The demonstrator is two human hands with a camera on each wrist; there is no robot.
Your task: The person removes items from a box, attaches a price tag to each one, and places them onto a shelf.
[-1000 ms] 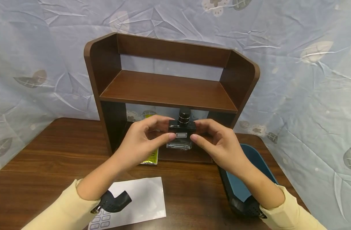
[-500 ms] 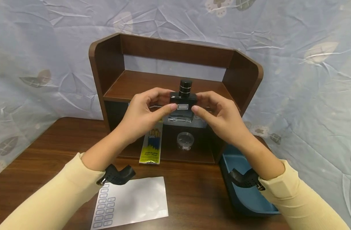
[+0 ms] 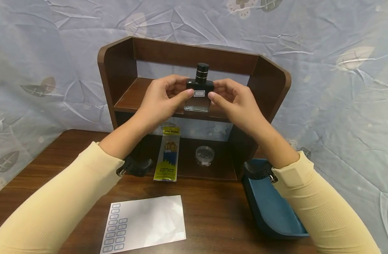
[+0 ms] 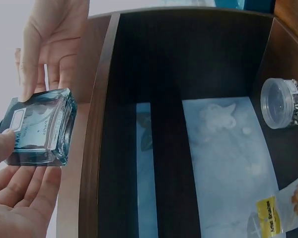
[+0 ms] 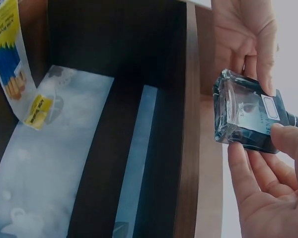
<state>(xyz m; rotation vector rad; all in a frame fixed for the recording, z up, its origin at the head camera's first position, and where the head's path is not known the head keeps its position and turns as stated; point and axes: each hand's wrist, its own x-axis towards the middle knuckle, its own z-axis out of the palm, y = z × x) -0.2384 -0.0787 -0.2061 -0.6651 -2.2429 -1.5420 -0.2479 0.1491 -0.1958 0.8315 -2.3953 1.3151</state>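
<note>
A square glass perfume bottle [image 3: 198, 100] with a black cap and a small white label on its front is held upright between both hands, in front of the upper shelf. My left hand [image 3: 163, 97] pinches its left side, thumb on the front and fingers behind. On the opposite side my right hand [image 3: 236, 100] pinches it the same way. In the left wrist view the bottle [image 4: 39, 129] appears sideways, its thick clear base toward the shelf. The right wrist view shows the label on the bottle [image 5: 251, 111] between the two thumbs.
A brown two-tier shelf [image 3: 116, 70] stands at the back of the table. Its lower tier holds a packet of artist brushes [image 3: 169, 155] and a round clear jar [image 3: 205, 155]. A label sheet [image 3: 149, 222] lies in front; a blue bin [image 3: 276, 208] stands at right.
Both hands have raised the perfume bottle from in front of the lower compartment to the height of the upper shelf. The brush packet and jar below have come into view.
</note>
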